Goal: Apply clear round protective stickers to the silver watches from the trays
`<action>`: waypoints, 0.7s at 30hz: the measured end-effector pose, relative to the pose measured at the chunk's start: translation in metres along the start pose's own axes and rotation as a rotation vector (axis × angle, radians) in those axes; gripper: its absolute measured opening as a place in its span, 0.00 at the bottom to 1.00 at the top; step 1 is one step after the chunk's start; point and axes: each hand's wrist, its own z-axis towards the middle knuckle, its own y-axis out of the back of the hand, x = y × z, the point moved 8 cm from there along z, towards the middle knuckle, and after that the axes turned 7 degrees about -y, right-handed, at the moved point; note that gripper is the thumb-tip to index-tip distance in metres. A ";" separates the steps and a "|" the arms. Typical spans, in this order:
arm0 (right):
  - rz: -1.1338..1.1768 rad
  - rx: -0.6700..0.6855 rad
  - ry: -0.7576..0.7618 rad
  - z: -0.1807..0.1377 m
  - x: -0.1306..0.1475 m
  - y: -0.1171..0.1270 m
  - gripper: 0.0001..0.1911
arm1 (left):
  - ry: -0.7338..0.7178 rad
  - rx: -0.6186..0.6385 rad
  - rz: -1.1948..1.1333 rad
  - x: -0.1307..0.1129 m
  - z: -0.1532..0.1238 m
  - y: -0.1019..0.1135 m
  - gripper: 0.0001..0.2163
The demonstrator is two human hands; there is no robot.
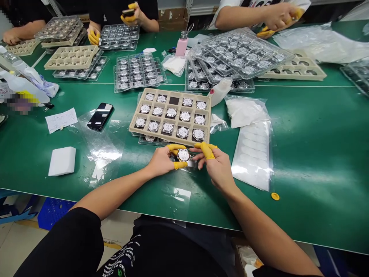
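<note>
At the green-topped table (302, 184), head view: my left hand (163, 161) is clenched on a round silver piece (183, 155) with a watch-like dial, and yellow finger cots (180, 165) cover the gripping fingers. My right hand (215, 167) sits just beside it, its cotted fingertips (206, 151) at the piece's right edge; I cannot tell whether they grip it. Both hands are above a loose clear plastic sheet (178, 196).

Just ahead lies a beige tray (170, 137) of fifteen cells in three rows; fourteen hold silver pieces, and the middle cell of the far row is empty. It rests on a clear blister tray (148, 139).

To the left are a black phone (100, 116) on clear film, a paper note (61, 120) and a white foam block (62, 161). To the right are a bag of white material (246, 111) and a yellow disc (275, 196).

Farther off stand stacked blister trays (138, 73) and a pink bottle (181, 47). Co-workers' cotted hands (131, 13) work across the table.
</note>
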 end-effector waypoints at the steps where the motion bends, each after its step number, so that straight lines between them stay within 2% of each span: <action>1: -0.008 0.004 -0.030 0.001 -0.003 0.001 0.27 | 0.006 0.000 0.002 0.000 0.000 0.000 0.30; 3: -0.029 0.053 -0.099 0.002 -0.009 -0.002 0.29 | 0.002 0.000 0.003 -0.001 0.000 0.000 0.29; 6: -0.055 0.201 -0.178 0.000 -0.016 -0.017 0.31 | -0.012 0.005 -0.015 -0.002 0.000 -0.001 0.28; 9: -0.060 0.280 -0.217 -0.004 -0.019 -0.030 0.29 | -0.019 0.016 -0.037 -0.001 -0.001 -0.002 0.29; 13: 0.006 0.248 -0.231 -0.006 -0.023 -0.037 0.31 | -0.011 0.040 -0.011 0.003 -0.003 -0.004 0.29; 18: 0.076 0.213 -0.191 -0.004 -0.026 -0.036 0.23 | -0.015 0.063 -0.030 0.003 -0.003 -0.006 0.29; 21: 0.116 0.183 -0.201 -0.005 -0.028 -0.034 0.22 | -0.008 0.064 -0.058 0.002 -0.002 -0.007 0.30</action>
